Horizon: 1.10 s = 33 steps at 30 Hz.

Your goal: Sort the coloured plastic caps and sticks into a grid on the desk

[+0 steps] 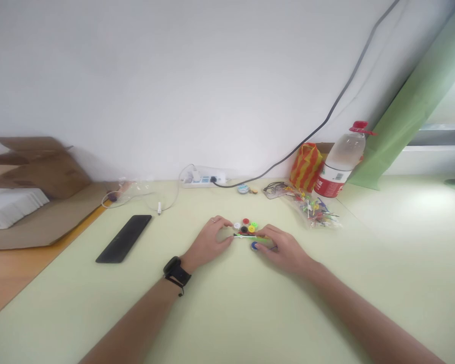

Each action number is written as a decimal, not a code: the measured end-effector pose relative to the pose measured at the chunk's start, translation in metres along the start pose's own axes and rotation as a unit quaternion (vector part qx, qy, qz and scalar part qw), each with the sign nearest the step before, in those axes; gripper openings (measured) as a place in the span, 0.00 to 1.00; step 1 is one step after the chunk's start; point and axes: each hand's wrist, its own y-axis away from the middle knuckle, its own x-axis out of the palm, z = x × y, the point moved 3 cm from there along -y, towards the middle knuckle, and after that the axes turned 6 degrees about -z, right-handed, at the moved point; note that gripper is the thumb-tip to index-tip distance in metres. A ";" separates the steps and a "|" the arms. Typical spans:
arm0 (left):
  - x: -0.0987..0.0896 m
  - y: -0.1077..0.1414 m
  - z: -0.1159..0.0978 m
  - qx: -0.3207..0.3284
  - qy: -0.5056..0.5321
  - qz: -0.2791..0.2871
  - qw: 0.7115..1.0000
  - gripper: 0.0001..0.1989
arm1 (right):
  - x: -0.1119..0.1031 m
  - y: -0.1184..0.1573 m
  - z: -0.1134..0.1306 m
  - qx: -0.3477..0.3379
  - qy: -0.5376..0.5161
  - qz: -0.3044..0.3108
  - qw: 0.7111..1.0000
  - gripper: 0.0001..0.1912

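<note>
At the centre of the frame, both hands work over a small group of parts on the pale table [212, 323]. A cluster of small round pieces, among them a red piece [245, 221], a white piece [237, 226] and a yellow piece [251, 229], lies just above a row of thin sticks [244, 236]; a blue round piece [254, 245] sits apart, just below the sticks' right end. The step in hand appears to be arranging or picking among these parts. Since they lie so close together, the next move seems to call for light, precise fingertip work.

The left hand [209, 242] comes in from the lower left, wrist low, thumb and forefinger spread, with nothing visibly grasped; its thumb tip is at the sticks' left end. The right hand [284, 247] reaches from the lower right, fingers curled down by the sticks' right end and thumb at the blue piece; whether it pinches anything, I cannot tell. Both forearms slant inward.
</note>
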 end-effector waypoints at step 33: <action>0.007 0.001 -0.002 0.003 0.013 0.031 0.999 0.12 | 0.007 -0.012 -0.031 0.089 0.066 -0.027 0.994 0.07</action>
